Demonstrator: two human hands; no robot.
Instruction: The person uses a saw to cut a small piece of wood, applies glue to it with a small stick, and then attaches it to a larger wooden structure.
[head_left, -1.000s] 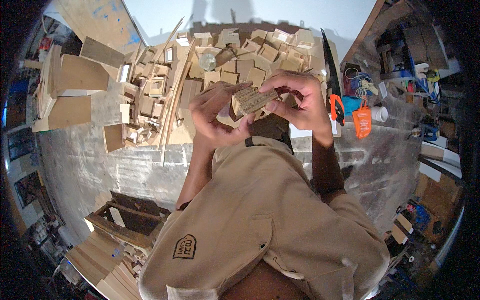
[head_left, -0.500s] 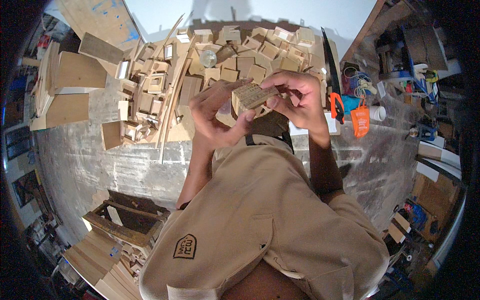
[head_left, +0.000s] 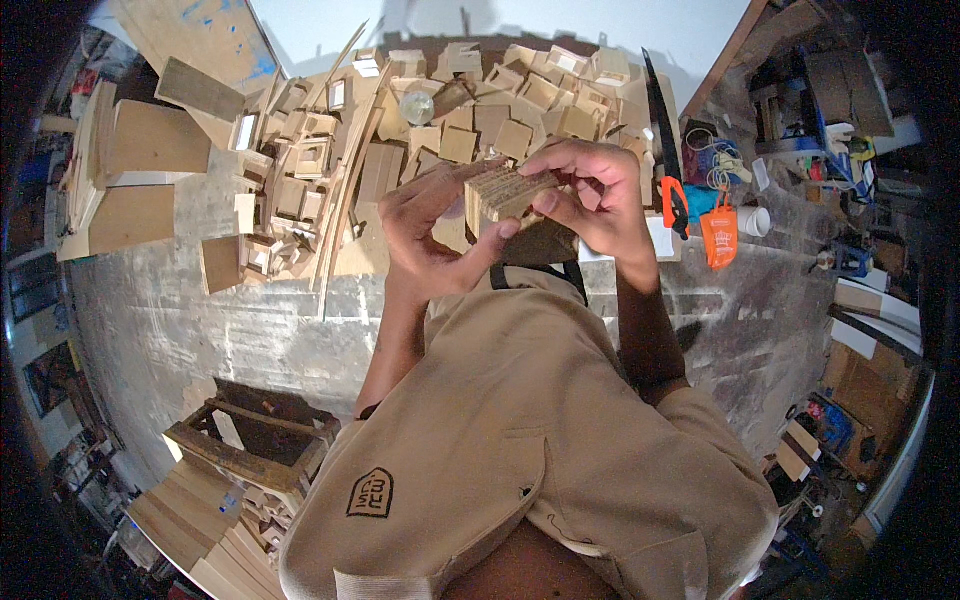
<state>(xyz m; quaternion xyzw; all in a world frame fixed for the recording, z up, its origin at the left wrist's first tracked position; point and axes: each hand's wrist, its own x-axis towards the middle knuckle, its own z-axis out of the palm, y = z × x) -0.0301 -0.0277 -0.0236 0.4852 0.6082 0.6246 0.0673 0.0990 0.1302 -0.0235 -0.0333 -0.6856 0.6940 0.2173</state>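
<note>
My left hand and my right hand hold a small wooden block between them in front of my lap. Its upper face looks rough and striped, as if made of stacked layers. The left thumb presses its lower edge, while the left fingers reach behind its far side. At the right end, the right thumb and fingers pinch the block. Beyond the hands, many small wooden box-like pieces lie on a low board. A clear round jar or glass stands among them.
Long thin wood strips lie left of my hands. To the right is a handsaw with an orange handle, near an orange bag and a white cup. A wooden frame stands at lower left; plywood panels lean at far left.
The block has tilted slightly, so its striped face shows more plainly. Both hands keep nearly the same place and grip. The surroundings have shifted a little with the view.
</note>
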